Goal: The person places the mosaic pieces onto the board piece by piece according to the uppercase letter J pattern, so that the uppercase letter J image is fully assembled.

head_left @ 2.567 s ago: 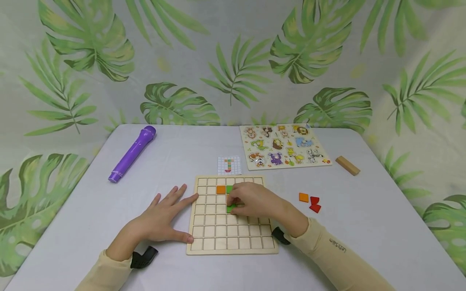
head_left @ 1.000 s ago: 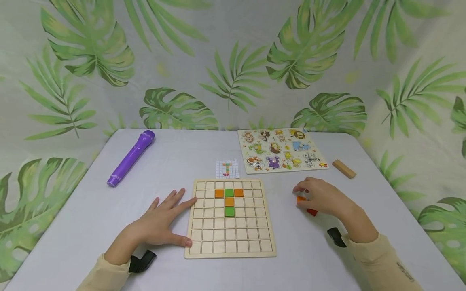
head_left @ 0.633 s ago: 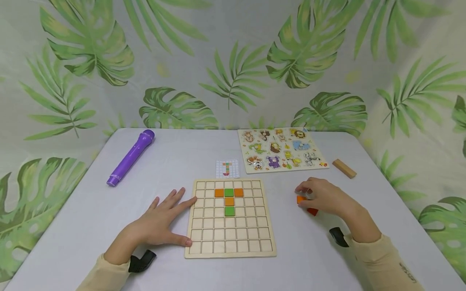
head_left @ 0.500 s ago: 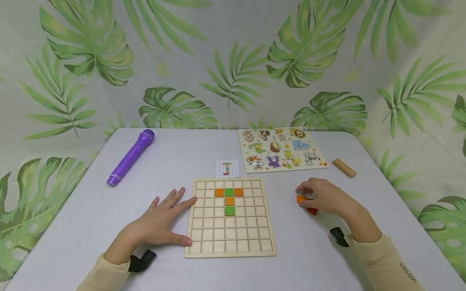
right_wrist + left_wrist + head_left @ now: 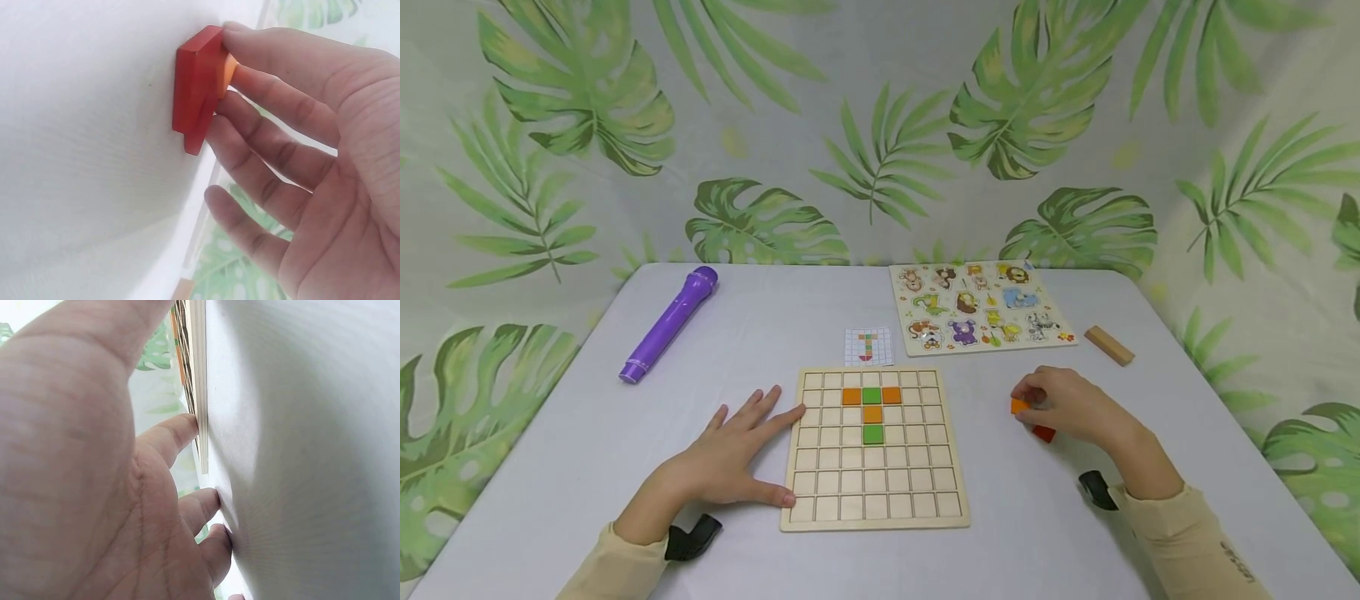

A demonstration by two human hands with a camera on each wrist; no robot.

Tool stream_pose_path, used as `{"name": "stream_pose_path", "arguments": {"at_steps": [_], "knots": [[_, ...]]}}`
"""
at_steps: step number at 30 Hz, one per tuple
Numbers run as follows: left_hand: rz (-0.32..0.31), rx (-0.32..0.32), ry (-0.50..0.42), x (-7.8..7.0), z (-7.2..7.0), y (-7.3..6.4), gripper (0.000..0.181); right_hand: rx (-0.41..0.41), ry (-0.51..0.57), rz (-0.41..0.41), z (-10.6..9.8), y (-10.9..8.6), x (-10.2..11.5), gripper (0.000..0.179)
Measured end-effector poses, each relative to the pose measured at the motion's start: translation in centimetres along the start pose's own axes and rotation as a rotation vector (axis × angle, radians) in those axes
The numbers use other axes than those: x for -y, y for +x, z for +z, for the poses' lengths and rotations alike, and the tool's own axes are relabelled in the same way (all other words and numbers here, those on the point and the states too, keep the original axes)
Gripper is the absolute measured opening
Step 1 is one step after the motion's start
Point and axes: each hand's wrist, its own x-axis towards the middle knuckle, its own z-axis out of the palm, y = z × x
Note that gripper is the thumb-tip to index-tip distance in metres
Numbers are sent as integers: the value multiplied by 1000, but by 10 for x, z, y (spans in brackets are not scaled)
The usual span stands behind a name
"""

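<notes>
My left hand (image 5: 726, 458) lies spread at the left side of the wooden grid board (image 5: 827, 482), its thumb and index finger touching the edge. On the board are orange and green square tiles: a row with a green tile (image 5: 871, 396) between two orange ones, then an orange and a green tile below. To the right of the board, my right hand (image 5: 1071, 406) pinches an orange square tile (image 5: 1018, 406) between thumb and index finger, low over the table. Red pieces (image 5: 194, 81) with a curved shape lie right beside it, partly hidden by the hand in the head view.
A small pattern card (image 5: 854, 347) lies behind the board. Farther back are an animal puzzle board (image 5: 947, 308) and, to its right, a wooden block (image 5: 1109, 345). A purple toy microphone (image 5: 670, 327) lies at the back left of the white-covered table.
My right hand has left the board and gone right to the loose pieces, where it closes on the orange tile. Another orange tile now shows at the row's right end. My left hand stays put.
</notes>
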Motion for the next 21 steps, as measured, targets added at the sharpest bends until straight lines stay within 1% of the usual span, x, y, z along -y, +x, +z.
{"name": "stream_pose_path", "arguments": {"at_steps": [12,17,21], "knots": [[2,0,-8,1,1,0,117,-33,3,-22,1,3,0,21],[0,1,-4,0,1,0,117,-51,26,-52,1,3,4,22],[2,-5,7,0,0,0,117,-59,43,-90,1,6,12,23]]}}
